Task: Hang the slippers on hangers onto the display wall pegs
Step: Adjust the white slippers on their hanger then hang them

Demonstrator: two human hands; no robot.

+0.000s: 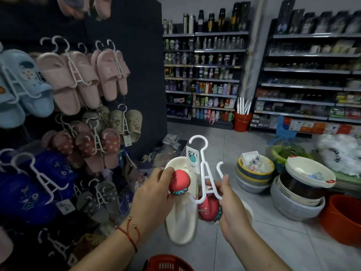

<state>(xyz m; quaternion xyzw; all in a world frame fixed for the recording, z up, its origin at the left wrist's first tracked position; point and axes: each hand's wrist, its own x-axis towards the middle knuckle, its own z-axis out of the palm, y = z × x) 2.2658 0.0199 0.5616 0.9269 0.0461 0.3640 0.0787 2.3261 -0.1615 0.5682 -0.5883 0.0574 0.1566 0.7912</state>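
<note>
Display wall [125, 20]: dark, on the left, with pink, blue and spotted slippers hung on white hangers.
Left hand [156, 192]: its grip is closed on a cream slipper [181, 222], thumb on the red strawberry ornament [179, 181].
Hanger [205, 173]: white, with a price tag [193, 159], between both hands, away from the wall.
Right hand [232, 210]: fingers pinch the hanger's lower part.
Floor, right: stacked basins [300, 190].

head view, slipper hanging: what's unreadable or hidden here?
- Right cream slipper: mostly hidden behind the right hand and white hanger.
- Display wall pegs: hidden by hung slippers.
- Price tag: small print too small.
- Red basket: cut off by bottom edge.
</note>
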